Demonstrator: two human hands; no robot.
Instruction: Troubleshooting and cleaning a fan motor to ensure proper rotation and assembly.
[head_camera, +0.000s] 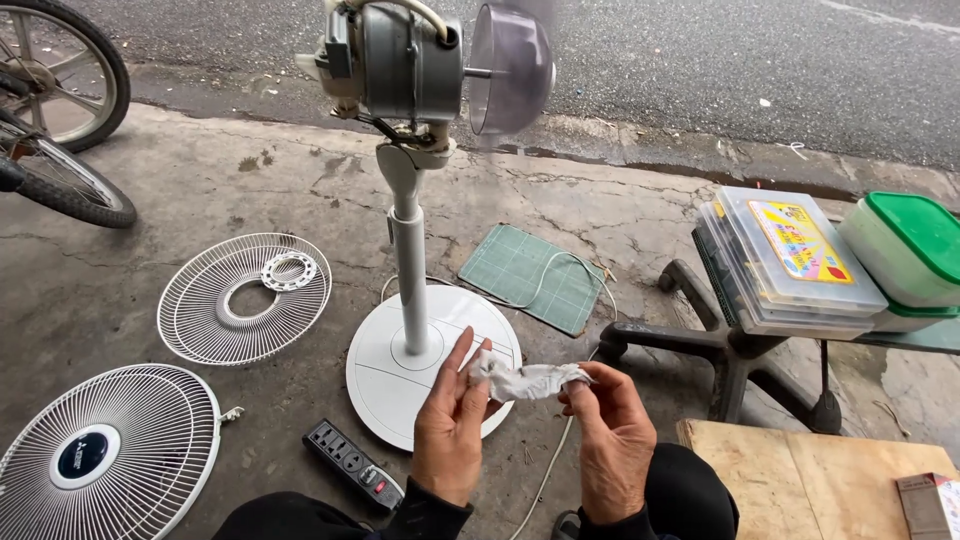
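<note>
Both my hands hold a crumpled white rag stretched between them. My left hand pinches its left end, and my right hand grips its right end. Just beyond them stands a white pedestal fan: round base, upright pole, bare grey motor and a spinning translucent blade, blurred. The fan has no grilles on it.
Two white fan grilles lie on the concrete at left. A black power strip sits near my knee. Also about: a green cutting mat, bicycle wheels, plastic boxes on a stool, a wooden board.
</note>
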